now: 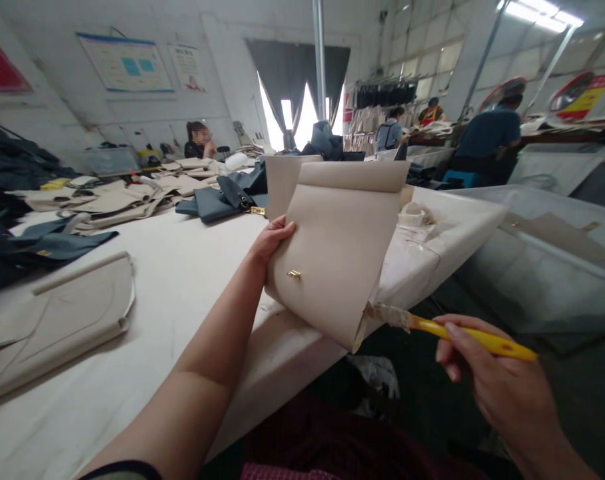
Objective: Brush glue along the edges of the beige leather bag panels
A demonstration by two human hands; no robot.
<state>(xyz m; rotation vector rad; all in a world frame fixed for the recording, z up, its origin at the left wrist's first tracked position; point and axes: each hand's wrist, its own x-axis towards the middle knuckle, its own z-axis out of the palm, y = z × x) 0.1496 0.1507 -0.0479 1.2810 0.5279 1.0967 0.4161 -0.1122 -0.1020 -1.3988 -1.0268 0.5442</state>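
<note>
My left hand (274, 237) grips the left side of a beige leather bag panel (340, 233), with the thumb on its front face. The panel is held tilted up over the table's near edge. Its top is folded into a band, and a small gold clasp (294, 274) sits low on its face. In my right hand (492, 373) is a brush with a yellow handle (475, 337), gripped between thumb and fingers. The brush's pale, caked bristles (390, 315) meet the panel's lower right edge; their very tip is hidden there.
Another beige panel (82, 320) lies on the white table (182, 293) at left. Dark blue bag pieces (212, 203) and beige pieces (127, 197) are piled behind. A translucent bin (547, 287) stands at right, beside a roll of tape (415, 215). Several people work farther back.
</note>
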